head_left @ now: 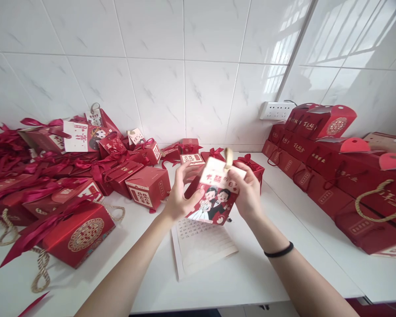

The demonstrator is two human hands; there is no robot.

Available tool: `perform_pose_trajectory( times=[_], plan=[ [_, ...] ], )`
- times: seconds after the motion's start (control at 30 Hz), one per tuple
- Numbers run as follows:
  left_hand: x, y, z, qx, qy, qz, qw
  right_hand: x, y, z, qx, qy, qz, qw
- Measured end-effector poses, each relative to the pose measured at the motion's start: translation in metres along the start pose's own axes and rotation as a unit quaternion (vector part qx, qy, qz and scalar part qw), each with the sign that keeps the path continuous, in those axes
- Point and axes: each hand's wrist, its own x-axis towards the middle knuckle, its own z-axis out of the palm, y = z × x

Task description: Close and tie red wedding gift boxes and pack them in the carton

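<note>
Over the table's middle I hold up a small gift box (214, 200) with a cartoon bride and groom on its red front. Its white top band carries red lettering, and a cream ribbon loop (229, 159) stands at its upper edge. My left hand (184, 193) grips its left side, thumb at the front and fingers curled around the back. At the upper right corner, my right hand (247, 189) pinches it near the loop; a black band circles that wrist. Below the box lies an open notebook (204, 253) with handwritten lines. The box's back is hidden.
Many red gift boxes with ribbons (82, 229) crowd the left. Stacked red boxes with rope handles (323, 176) line the right side. Smaller red boxes (189, 147) stand along the tiled wall (155, 83), where a white power strip (277, 110) is fixed.
</note>
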Motion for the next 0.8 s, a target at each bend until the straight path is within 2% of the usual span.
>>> perform_pose_trajectory(
  times=[0.1, 0.23, 0.3, 0.43, 0.6, 0.8],
  plan=[
    [-0.001, -0.005, 0.002, 0.006, -0.018, -0.026, 0.999, 0.013, -0.009, -0.008, 0.081, 0.084, 0.019, 0.993],
    [-0.003, -0.003, 0.010, 0.006, -0.052, -0.093, 0.994, 0.019, -0.015, -0.016, 0.132, 0.097, 0.077, 0.984],
    [-0.004, 0.000, 0.013, 0.015, -0.049, -0.097, 0.994, 0.019, -0.013, -0.018, 0.138, 0.093, 0.086, 0.982],
    [-0.005, 0.004, 0.014, 0.094, -0.011, -0.003, 0.996, 0.021, -0.007, -0.017, 0.176, 0.033, 0.068, 0.982],
    [-0.005, 0.002, 0.010, 0.166, -0.002, 0.127, 0.978, 0.022, -0.004, -0.015, 0.187, 0.028, 0.087, 0.978],
    [-0.004, 0.002, 0.009, 0.184, 0.006, 0.169, 0.968, 0.022, -0.004, -0.015, 0.184, -0.004, 0.085, 0.979]
  ],
)
